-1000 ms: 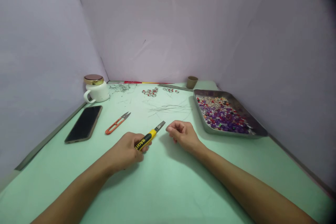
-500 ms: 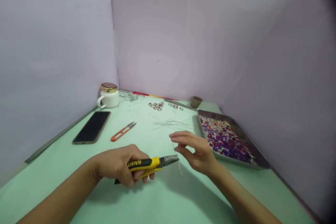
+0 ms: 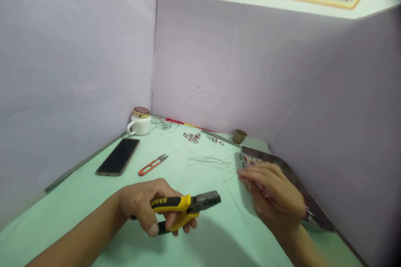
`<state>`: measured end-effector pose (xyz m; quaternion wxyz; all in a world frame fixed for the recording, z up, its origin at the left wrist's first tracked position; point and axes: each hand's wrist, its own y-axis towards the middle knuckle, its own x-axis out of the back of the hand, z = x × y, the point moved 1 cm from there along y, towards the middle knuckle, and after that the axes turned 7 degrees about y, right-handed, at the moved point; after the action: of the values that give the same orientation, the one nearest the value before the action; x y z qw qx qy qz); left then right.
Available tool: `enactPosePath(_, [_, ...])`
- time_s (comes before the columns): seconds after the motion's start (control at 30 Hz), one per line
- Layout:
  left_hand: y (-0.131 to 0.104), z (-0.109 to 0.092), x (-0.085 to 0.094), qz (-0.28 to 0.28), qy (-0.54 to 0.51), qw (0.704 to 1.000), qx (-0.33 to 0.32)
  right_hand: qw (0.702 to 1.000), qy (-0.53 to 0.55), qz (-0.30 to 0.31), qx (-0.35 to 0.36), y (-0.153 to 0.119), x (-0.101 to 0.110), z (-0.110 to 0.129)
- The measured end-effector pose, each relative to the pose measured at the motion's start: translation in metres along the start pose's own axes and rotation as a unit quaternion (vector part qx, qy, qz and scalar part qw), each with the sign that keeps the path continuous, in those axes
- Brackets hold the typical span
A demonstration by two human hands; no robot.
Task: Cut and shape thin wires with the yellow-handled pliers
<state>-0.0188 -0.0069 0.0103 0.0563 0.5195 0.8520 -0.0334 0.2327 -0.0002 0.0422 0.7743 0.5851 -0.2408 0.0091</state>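
The left hand (image 3: 145, 204) wraps its fingers round yellow-black pliers (image 3: 180, 203) at lower centre, the right hand (image 3: 278, 196) blurs at lower right, any pinch impossible to tell, while loose wires (image 3: 213, 161) lie unbeaded below mid-frame, nearer than seemingly finished beaded rings (image 3: 191, 137).

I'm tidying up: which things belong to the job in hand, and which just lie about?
Likely the job's:
pliers, in left hand
thin strands
bead tray, by right hand
red-beaded rings
orange snips, perhaps

Seemingly lying about:
phone
lidded mug
brown cup
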Motion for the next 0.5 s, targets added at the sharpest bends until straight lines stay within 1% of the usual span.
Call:
enactPosePath(0.03, [0.000,0.000,0.001,-0.025,0.006,1.000,-0.011,0.998,0.011,-0.029,-0.046,0.002,0.004,0.004])
enactPosePath(0.07, [0.000,0.000,0.002,-0.055,0.012,0.998,-0.022,0.991,0.039,-0.052,-0.113,0.003,0.006,0.008])
enactPosePath(0.1, [0.000,0.000,0.003,-0.084,0.017,0.996,-0.031,0.975,0.090,-0.060,-0.196,0.002,0.006,0.011])
enactPosePath(0.13, [0.000,0.000,0.004,-0.114,0.023,0.993,-0.037,0.942,0.164,-0.055,-0.289,0.001,0.002,0.013])
enactPosePath(0.17, [0.000,-0.001,0.005,-0.142,0.029,0.989,-0.039,0.892,0.254,-0.040,-0.372,-0.002,-0.003,0.013])
enactPosePath(0.23, [0.001,-0.001,0.006,-0.191,0.052,0.980,-0.022,0.767,0.405,-0.014,-0.497,-0.010,-0.021,0.010])
enactPosePath(0.27, [0.002,0.000,0.006,-0.211,0.069,0.975,-0.003,0.718,0.443,-0.021,-0.537,-0.015,-0.030,0.007])
enactPosePath(0.3, [0.003,0.001,0.006,-0.228,0.083,0.970,0.019,0.685,0.464,-0.032,-0.560,-0.021,-0.039,0.002])
enactPosePath(0.4, [0.009,0.009,0.006,-0.257,0.087,0.960,0.069,0.622,0.513,-0.068,-0.587,-0.039,-0.061,-0.015])
enactPosePath(0.5, [0.014,0.017,0.004,-0.262,0.059,0.959,0.094,0.562,0.559,-0.086,-0.603,-0.055,-0.071,-0.027])
